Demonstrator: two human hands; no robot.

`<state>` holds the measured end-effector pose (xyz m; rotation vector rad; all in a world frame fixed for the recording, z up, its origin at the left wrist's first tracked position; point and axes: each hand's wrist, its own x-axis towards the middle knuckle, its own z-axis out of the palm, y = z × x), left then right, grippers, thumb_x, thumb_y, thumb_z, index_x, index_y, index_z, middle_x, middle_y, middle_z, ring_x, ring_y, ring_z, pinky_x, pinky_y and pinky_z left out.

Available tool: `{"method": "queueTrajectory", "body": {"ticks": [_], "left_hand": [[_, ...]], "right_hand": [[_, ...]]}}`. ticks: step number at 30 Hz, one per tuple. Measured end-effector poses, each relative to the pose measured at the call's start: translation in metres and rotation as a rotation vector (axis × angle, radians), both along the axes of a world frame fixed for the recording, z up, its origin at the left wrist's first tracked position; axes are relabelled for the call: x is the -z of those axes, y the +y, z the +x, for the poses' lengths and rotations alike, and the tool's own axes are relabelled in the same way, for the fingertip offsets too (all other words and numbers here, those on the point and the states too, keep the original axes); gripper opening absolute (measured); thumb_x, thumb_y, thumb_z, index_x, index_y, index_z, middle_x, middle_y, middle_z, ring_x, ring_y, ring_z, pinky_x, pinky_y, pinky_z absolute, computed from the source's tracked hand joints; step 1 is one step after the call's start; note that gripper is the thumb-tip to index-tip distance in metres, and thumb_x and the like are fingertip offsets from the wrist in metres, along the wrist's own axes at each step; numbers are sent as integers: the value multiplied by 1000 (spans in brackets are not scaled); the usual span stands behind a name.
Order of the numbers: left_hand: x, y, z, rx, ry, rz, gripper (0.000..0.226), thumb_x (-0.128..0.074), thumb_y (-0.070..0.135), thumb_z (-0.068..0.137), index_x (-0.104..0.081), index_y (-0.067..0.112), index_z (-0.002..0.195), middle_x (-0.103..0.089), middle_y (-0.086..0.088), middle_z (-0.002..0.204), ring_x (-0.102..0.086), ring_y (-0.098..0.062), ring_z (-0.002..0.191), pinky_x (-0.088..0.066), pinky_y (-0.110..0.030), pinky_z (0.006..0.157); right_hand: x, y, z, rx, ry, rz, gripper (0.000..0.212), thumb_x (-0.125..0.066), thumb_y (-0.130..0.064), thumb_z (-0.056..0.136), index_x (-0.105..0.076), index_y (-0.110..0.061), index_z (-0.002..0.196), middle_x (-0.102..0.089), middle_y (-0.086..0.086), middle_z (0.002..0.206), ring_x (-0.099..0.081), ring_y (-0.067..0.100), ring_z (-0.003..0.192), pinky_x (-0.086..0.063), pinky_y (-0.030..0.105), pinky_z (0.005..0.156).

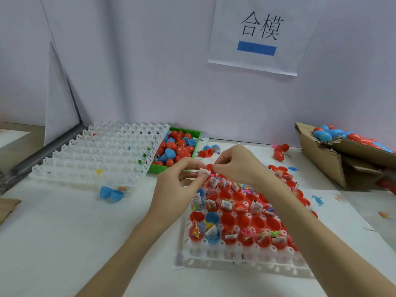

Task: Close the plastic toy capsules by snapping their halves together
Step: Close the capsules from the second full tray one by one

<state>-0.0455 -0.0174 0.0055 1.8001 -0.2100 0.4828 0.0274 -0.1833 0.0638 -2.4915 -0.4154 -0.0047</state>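
Note:
A white grid tray [235, 257] in front of me holds many open red and blue capsule halves, most with small bagged toys inside. Above its far left corner both hands meet. My left hand [180, 185] pinches a small white toy packet [203, 173] against a red capsule half [209, 167]. My right hand [235, 163] pinches the same red half from the right. The rest of that capsule is hidden by my fingers.
An empty white grid tray [96, 153] lies at the left, a green bin [196, 133] of closed capsules behind it. A cardboard box [321, 155] of capsules stands at the right. Loose blue halves [111, 192] and red capsules [279, 153] lie on the table.

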Motion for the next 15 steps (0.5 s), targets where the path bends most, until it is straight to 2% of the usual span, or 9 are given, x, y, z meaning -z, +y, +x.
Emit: {"method": "queueTrajectory", "body": {"ticks": [3, 6, 9, 12, 15], "left_hand": [[-1, 0, -1, -3, 9, -34, 13, -81, 21, 89, -76, 26, 100, -77, 16, 95, -74, -5, 92, -57, -14, 80], [-4, 1, 0, -4, 73, -111, 13, -82, 22, 88, -78, 23, 100, -78, 12, 93, -75, -9, 90, -57, -15, 79], [-5, 3, 0, 2, 159, -197, 14, -83, 24, 87, -80, 22, 100, -79, 7, 94, -75, -11, 91, -59, -20, 80], [-3, 4, 1, 23, 252, -261, 15, -84, 24, 85, -81, 20, 99, -80, 3, 93, -74, -10, 90, -56, -19, 78], [-5, 4, 0, 70, 306, -306, 16, -83, 17, 85, -81, 18, 101, -80, 1, 95, -74, -9, 91, -55, -14, 74]], "right_hand": [[9, -3, -18, 49, -46, 130, 14, -64, -24, 98, -70, -27, 86, -71, -11, 77, -67, 4, 67, -45, 7, 51], [23, -3, -37, 81, -30, 420, 10, -59, -22, 103, -69, -22, 103, -74, -8, 87, -74, 4, 75, -62, 22, 68], [32, -2, -50, 44, -59, 646, 8, -63, -14, 101, -69, -18, 103, -76, -9, 86, -76, 7, 80, -61, 21, 68], [35, 0, -55, 21, -103, 642, 9, -71, -17, 95, -72, -21, 103, -75, -12, 92, -75, 5, 85, -62, 22, 73], [34, 1, -57, 53, -113, 634, 18, -77, -23, 90, -69, -24, 107, -73, -15, 100, -72, 0, 89, -60, 17, 72]]}}
